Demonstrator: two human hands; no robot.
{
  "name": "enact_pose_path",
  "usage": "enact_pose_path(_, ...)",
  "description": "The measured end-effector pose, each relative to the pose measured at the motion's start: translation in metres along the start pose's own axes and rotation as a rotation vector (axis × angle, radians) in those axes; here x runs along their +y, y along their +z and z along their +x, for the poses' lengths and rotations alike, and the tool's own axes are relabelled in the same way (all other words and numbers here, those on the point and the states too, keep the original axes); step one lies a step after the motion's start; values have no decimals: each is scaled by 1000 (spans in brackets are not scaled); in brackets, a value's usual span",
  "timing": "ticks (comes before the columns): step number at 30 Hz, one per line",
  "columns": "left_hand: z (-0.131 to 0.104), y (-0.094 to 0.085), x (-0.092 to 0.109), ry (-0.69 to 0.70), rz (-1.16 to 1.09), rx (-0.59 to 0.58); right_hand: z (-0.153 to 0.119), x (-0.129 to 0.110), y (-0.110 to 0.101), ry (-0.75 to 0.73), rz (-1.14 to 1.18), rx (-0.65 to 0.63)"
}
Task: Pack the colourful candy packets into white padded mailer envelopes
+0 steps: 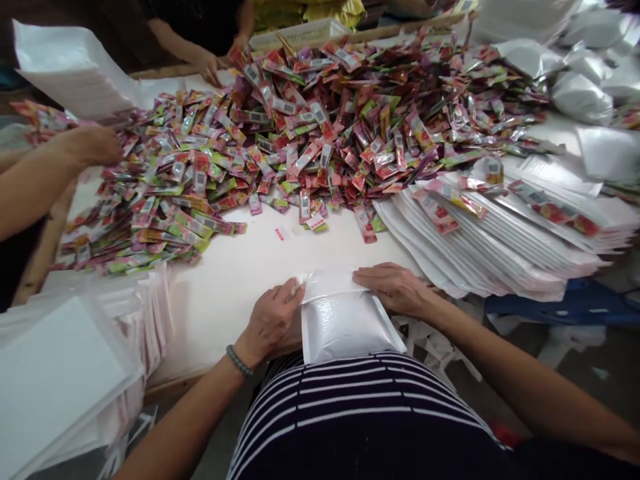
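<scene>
A puffed white padded mailer (345,323) lies at the table's front edge, against my striped shirt, its flap end facing away from me. My left hand (274,312) grips the mailer's far left corner between thumb and fingers. At the far right corner, my right hand (393,287) holds the flap with its fingers laid along the edge. Whatever is inside the mailer is hidden. Beyond my hands spreads a large heap of small colourful printed sachets (300,133).
Fanned white mailers (490,227) lie to the right with a few sachets on top. More mailers (65,373) are stacked at the left front, others (75,73) at the back left. Filled mailers (583,97) pile up back right. Co-workers' hands (95,147) reach in from the left and far side.
</scene>
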State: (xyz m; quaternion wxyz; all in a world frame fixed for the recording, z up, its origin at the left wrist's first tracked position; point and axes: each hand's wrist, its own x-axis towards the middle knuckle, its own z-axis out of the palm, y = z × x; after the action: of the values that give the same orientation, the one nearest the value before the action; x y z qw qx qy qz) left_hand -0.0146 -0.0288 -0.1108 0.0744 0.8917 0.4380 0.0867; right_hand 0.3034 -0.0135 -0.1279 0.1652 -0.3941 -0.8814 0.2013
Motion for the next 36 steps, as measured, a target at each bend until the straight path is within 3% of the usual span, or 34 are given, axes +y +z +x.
enact_pose_path(3, -2, -2, 11, -56, 10, -76, -18, 9, 0, -26, -59, -101)
enact_pose_path(5, -6, -6, 16, -202, -152, -13, -28, 9, -6, -7, -87, -105)
enact_pose_path(6, -8, -8, 17, -325, -270, 44, -30, 7, -10, 27, -91, -47)
enact_pose_path(8, -10, -11, 20, -615, -544, 105, -28, -3, -16, 150, -77, 189)
enact_pose_path(10, -8, -12, 24, -846, -846, 17, -20, -18, -18, 246, -38, 378)
enact_pose_path(12, -2, -13, 28, -940, -1121, -120, -7, -33, -15, 207, 1, 326)
enact_pose_path(14, 2, -12, 31, -969, -1286, -146, 5, -44, -11, 103, 8, 134)
enact_pose_path(16, 5, -11, 34, -973, -1346, -97, 17, -53, -10, 71, -27, -7)
enact_pose_path(19, 4, -9, 37, -981, -1389, -31, 40, -68, -12, 72, -115, -43)
enact_pose_path(21, 2, -5, 37, -996, -1408, 3, 57, -80, -9, -39, -143, -59)
enact_pose_path(23, 0, -3, 36, -1031, -1394, 34, 73, -91, 1, -158, -143, -134)
enact_pose_path(26, -3, -3, 34, -1092, -1349, 39, 90, -94, 12, -215, -94, -276)
enact_pose_path(29, -4, -7, 31, -1113, -1339, 61, 104, -81, 8, -133, 12, -268)
enact_pose_path(32, -2, -8, 26, -1106, -1280, 96, 118, -66, -10, 136, -81, -134)
enact_pose_path(33, -1, -7, 23, -1082, -1254, 110, 123, -62, -17, 219, -128, -162)
enact_pose_path(36, 2, 2, 13, -1005, -1252, 132, 132, -51, -39, 332, -107, -441)
